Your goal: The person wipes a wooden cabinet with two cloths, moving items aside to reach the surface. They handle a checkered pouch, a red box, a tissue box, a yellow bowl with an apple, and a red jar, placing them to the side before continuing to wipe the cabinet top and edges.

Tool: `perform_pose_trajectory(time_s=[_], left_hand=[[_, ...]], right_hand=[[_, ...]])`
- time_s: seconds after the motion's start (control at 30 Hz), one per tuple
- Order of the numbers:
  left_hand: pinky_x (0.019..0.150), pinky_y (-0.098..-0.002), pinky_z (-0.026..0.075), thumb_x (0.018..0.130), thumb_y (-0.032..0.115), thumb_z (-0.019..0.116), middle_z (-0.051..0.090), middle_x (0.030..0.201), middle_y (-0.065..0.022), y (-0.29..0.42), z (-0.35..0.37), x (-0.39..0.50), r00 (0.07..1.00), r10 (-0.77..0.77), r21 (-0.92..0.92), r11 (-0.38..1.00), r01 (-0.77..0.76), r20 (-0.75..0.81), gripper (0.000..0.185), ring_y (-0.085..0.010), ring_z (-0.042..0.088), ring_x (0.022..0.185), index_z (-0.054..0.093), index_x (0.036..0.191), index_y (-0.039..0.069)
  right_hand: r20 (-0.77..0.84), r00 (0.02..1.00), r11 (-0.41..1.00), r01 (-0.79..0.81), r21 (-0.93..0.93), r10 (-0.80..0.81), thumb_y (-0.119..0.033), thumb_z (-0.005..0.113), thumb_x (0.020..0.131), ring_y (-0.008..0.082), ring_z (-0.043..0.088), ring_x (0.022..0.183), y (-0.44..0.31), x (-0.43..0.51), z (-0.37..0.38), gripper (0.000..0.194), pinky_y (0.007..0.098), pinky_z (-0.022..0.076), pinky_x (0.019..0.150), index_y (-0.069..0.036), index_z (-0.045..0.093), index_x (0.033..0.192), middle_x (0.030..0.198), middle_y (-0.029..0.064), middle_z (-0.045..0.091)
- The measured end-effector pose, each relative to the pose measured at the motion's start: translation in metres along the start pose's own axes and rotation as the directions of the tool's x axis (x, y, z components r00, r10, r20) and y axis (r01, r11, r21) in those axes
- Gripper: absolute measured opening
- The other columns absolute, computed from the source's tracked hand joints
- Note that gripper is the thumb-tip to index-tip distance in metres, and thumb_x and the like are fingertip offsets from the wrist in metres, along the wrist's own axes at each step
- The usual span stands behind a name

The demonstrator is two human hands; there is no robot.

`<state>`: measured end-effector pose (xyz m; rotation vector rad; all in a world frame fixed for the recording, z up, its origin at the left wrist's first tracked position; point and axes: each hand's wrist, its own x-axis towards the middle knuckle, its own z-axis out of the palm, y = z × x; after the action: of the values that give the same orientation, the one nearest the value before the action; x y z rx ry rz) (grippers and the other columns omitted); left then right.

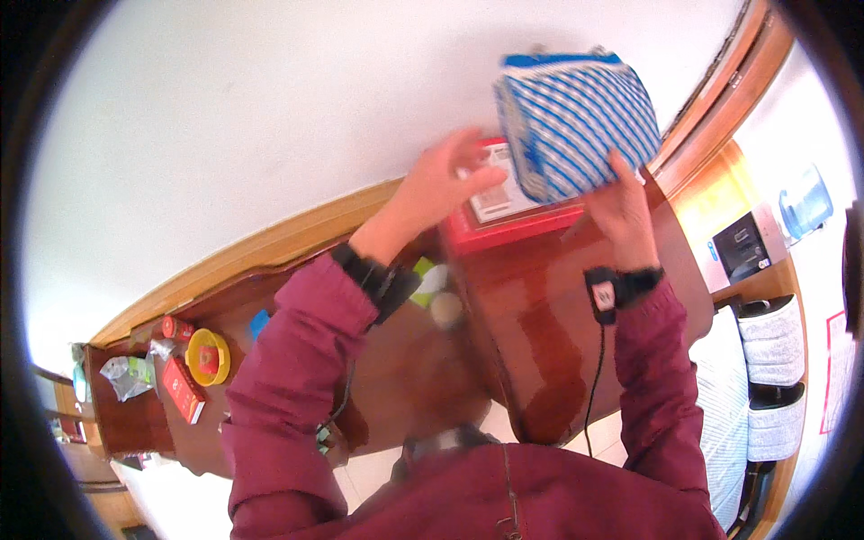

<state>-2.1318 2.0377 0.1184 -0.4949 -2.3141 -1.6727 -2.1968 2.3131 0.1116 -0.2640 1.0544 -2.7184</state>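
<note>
A blue-and-white striped fabric pouch or bag (pixel 580 128) is held up over the right part of the dark wooden table, close to the wall. My right hand (pixel 617 202) grips its lower edge, with the thumb on the striped face. To the left of the bag is my left hand (pixel 459 169), its thumb and fingers apart and nothing between them. Under the bag lies a flat red box (pixel 520 231) with a pale printed panel; the bag covers part of it. Both wrists wear black straps with devices and cables.
On the lower tabletop at left are a yellow basket (pixel 223 370), a red book (pixel 181 391), a red jar (pixel 177 329) and a plastic bag (pixel 128 376). A water dispenser (pixel 742 250) and grey-and-white slippers (pixel 775 341) are at right.
</note>
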Motion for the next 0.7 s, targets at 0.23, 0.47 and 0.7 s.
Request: perform_pose_trajectory(time_s=[0.23, 0.47, 0.7], left_hand=[[0.085, -0.0327, 0.050, 0.076, 0.029, 0.079, 0.053, 0.125, -0.0176, -0.015, -0.018, 0.008, 0.930, -0.318, -0.183, 0.941, 0.286, -0.182, 0.092, -0.0226, 0.058, 0.100, 0.025, 0.146, 0.004], [0.085, -0.0361, 0.050, 0.076, 0.031, 0.079, 0.053, 0.127, -0.0180, -0.037, -0.017, 0.009, 0.923, -0.328, -0.190, 0.937, 0.292, -0.200, 0.093, -0.0236, 0.056, 0.105, 0.025, 0.147, 0.005], [0.080, -0.0340, 0.052, 0.079, 0.030, 0.076, 0.054, 0.127, -0.0155, -0.063, -0.020, -0.010, 0.924, -0.274, -0.171, 0.957, 0.234, -0.268, 0.080, -0.0217, 0.061, 0.098, 0.033, 0.142, 0.003]], right_hand=[[-0.138, 0.936, 0.931, -0.341, -0.132, 0.323, -0.030, 0.069, 0.088, 0.0268, 0.049, 0.119, 0.075, 0.041, 0.009, 0.058, 0.0453, 0.0455, 0.094, -0.012, 0.042, 0.135, 0.132, 0.0102, 0.048], [-0.411, 0.839, 0.286, -0.517, -0.807, 0.356, -0.061, 0.055, 0.086, 0.0127, 0.056, 0.051, 0.031, 0.041, -0.008, 0.057, 0.0263, 0.0431, 0.047, -0.005, 0.062, 0.077, 0.063, 0.0033, 0.059], [-0.162, 0.953, 0.163, -0.208, -0.964, 0.258, -0.038, 0.055, 0.094, 0.0062, 0.051, 0.051, 0.031, -0.004, 0.009, 0.034, 0.0208, 0.0374, 0.046, -0.007, 0.061, 0.084, 0.063, -0.0014, 0.056]])
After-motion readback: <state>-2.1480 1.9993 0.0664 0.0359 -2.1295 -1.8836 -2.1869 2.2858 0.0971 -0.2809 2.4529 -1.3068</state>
